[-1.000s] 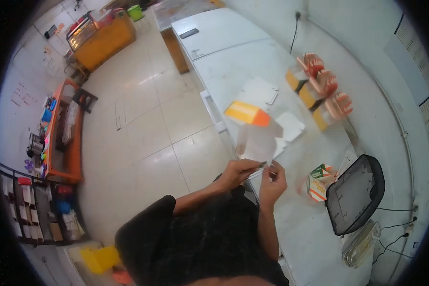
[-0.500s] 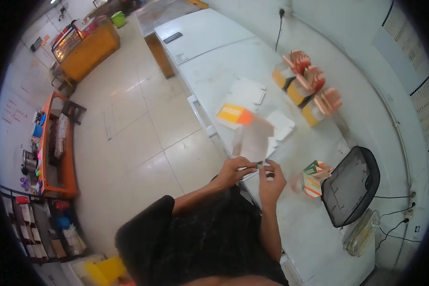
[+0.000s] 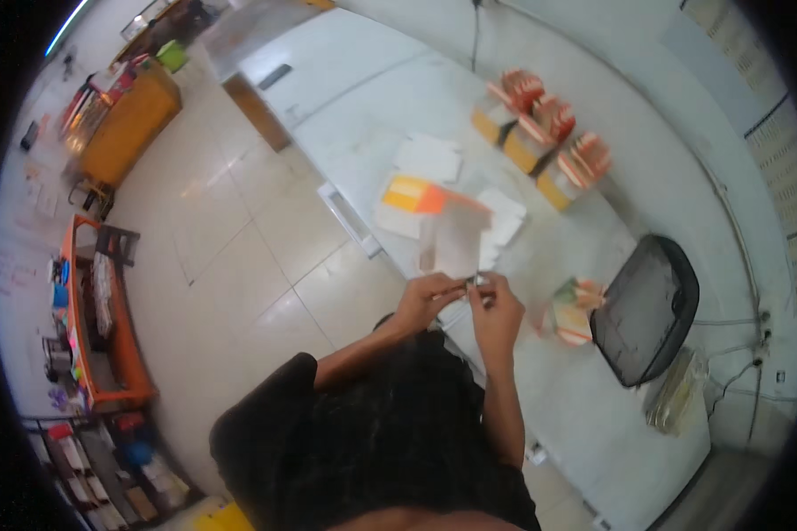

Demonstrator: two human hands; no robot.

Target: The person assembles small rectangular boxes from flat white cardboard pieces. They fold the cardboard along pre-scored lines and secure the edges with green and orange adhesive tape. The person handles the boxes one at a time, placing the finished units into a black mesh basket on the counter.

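Grip first: both hands pinch. Left hand (image 3: 423, 303) has thumb and fingers pressed on a small piece (image 3: 471, 282), dark and pale, and right hand (image 3: 498, 311) has its fingertips closed on the same bit, from the other side. Too small and blurred for me to tell what it is. Hands nearly touch at the fingertips, over the near edge of the surface (image 3: 562, 416).

Carton (image 3: 457, 237) sits just beyond the fingers, yellow and orange at the far end, pale panel toward me. I can't tell whether the small piece belongs to it. Flat white sheets (image 3: 429, 157) lie by its far end, another white sheet (image 3: 506, 215) just to its right.

Farther right I see three boxes (image 3: 530, 155) in a slanting row near the wall (image 3: 655, 168), yellow below, red and white on top. Green-white-orange pack (image 3: 572, 314) is right of the right hand, beside a black-rimmed mesh cover (image 3: 644, 314), tilted. Clear packets (image 3: 676, 394) lie just below the cover.

Off left, across the tiled floor (image 3: 239, 243), I get an orange shelf unit (image 3: 115, 389) and a green bin (image 3: 172, 56).
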